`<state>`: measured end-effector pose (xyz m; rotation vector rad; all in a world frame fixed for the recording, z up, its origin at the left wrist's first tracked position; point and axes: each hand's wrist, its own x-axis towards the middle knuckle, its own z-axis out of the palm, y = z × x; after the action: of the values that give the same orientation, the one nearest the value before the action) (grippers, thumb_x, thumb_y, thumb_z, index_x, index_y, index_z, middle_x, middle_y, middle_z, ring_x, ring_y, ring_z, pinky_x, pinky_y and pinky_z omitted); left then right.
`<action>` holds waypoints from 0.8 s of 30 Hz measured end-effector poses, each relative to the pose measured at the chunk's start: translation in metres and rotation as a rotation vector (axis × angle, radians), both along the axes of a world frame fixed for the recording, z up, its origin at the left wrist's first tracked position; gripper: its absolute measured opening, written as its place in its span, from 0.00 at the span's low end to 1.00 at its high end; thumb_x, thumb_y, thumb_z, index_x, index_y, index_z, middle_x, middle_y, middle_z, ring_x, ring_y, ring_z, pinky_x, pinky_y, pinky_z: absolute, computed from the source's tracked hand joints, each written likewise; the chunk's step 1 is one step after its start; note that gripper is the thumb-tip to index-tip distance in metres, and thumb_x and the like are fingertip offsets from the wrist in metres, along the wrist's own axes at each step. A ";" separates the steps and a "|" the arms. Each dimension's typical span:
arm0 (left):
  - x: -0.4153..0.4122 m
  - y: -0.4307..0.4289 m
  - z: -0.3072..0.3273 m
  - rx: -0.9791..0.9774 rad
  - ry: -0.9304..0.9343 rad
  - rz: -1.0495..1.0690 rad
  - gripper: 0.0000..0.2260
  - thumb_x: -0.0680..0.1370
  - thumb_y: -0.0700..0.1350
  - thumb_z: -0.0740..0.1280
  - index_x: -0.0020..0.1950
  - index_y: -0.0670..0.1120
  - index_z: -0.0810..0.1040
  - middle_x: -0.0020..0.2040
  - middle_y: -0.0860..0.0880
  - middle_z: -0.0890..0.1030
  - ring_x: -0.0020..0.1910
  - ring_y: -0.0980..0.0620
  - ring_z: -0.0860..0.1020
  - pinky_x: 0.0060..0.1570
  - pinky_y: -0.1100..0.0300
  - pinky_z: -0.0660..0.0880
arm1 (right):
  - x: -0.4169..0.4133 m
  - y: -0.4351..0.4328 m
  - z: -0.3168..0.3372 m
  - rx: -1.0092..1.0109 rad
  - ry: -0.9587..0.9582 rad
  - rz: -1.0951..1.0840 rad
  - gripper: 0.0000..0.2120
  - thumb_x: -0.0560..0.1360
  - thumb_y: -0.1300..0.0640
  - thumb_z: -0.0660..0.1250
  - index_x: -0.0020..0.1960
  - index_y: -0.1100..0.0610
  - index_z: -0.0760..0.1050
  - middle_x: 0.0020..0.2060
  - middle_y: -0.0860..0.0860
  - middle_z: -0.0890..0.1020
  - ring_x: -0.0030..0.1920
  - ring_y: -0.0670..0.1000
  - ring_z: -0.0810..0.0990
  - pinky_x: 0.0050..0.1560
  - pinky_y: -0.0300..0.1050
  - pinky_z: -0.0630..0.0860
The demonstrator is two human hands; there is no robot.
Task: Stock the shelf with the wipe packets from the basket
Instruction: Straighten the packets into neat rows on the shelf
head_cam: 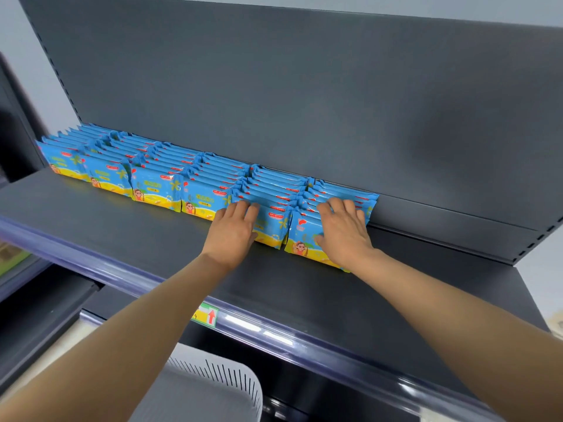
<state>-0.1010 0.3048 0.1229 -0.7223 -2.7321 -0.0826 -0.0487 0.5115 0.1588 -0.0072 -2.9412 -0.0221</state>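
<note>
Several rows of blue and yellow wipe packets (155, 184) stand upright against the back panel of the dark shelf (128, 226). My left hand (234, 229) lies with fingers spread over the top of the second row from the right (271, 220). My right hand (344, 229) rests the same way on the rightmost row (304, 239), thumb against the front packet. A corner of the white slotted basket (219, 382) shows below the shelf edge; its contents are hidden.
The shelf's right part (426, 269) next to the last row is bare dark metal. A purple price rail (274, 324) with a green and yellow label (207, 315) runs along the front edge. A lower shelf (39, 303) sits at the left.
</note>
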 end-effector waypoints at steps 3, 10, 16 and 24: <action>-0.005 0.005 0.004 -0.009 -0.001 0.004 0.23 0.75 0.47 0.67 0.67 0.40 0.67 0.62 0.41 0.72 0.60 0.40 0.71 0.57 0.48 0.67 | 0.000 0.008 -0.005 0.012 -0.015 -0.040 0.25 0.75 0.51 0.65 0.68 0.57 0.62 0.64 0.53 0.67 0.64 0.56 0.64 0.61 0.49 0.64; -0.015 0.017 0.007 -0.020 -0.007 0.044 0.19 0.75 0.48 0.67 0.62 0.41 0.70 0.58 0.42 0.71 0.56 0.41 0.69 0.52 0.50 0.67 | -0.001 0.014 -0.012 0.000 0.006 -0.066 0.24 0.75 0.49 0.63 0.67 0.56 0.63 0.62 0.53 0.68 0.63 0.55 0.64 0.59 0.49 0.63; -0.014 0.016 0.008 -0.013 0.004 0.043 0.20 0.73 0.47 0.69 0.61 0.39 0.70 0.57 0.40 0.72 0.55 0.39 0.70 0.51 0.48 0.68 | 0.005 0.023 -0.017 -0.083 0.017 -0.065 0.30 0.73 0.41 0.63 0.68 0.55 0.62 0.65 0.52 0.67 0.65 0.55 0.63 0.63 0.50 0.62; -0.005 0.061 0.017 0.040 0.052 -0.333 0.29 0.71 0.53 0.70 0.68 0.43 0.67 0.64 0.44 0.69 0.64 0.43 0.67 0.67 0.49 0.56 | -0.026 0.060 0.000 -0.707 0.116 -0.343 0.23 0.79 0.52 0.57 0.71 0.61 0.62 0.69 0.59 0.65 0.69 0.58 0.64 0.69 0.48 0.61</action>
<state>-0.1063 0.3658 0.1400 -1.1433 -2.5277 -0.1895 -0.0745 0.5716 0.1593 -0.5850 -2.6313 0.9188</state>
